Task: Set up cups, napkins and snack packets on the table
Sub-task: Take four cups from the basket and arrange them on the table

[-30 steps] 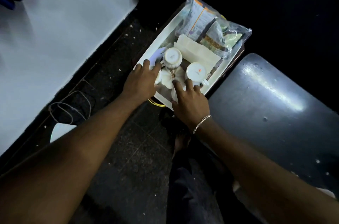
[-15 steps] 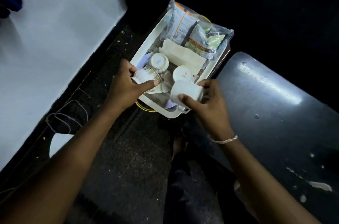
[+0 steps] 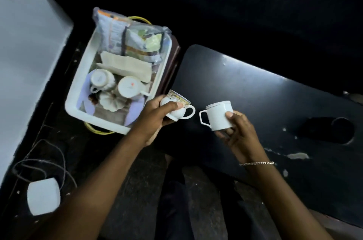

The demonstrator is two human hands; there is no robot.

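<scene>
My left hand (image 3: 155,120) grips a small white cup with a gold patterned rim (image 3: 177,107), tilted, just right of the white tray (image 3: 78,80). A plain white mug (image 3: 219,115) is in my right hand (image 3: 238,134), held above the left end of the dark table (image 3: 275,102). Inside the tray lie two upturned white cups (image 3: 102,79) (image 3: 129,87), a scalloped white piece (image 3: 112,103), folded napkins (image 3: 127,66) and a clear bag of snack packets (image 3: 135,39).
The tray stands on a dark brown stand (image 3: 170,68) beside the table's left end. A round hole (image 3: 341,129) opens in the table at the right. A white adapter (image 3: 43,198) with a looped cable (image 3: 47,161) lies on the dark floor. A pale wall (image 3: 23,63) runs along the left.
Both hands have lifted a cup each out of the tray and carried them right, over the table's left end. The view has swung right.
</scene>
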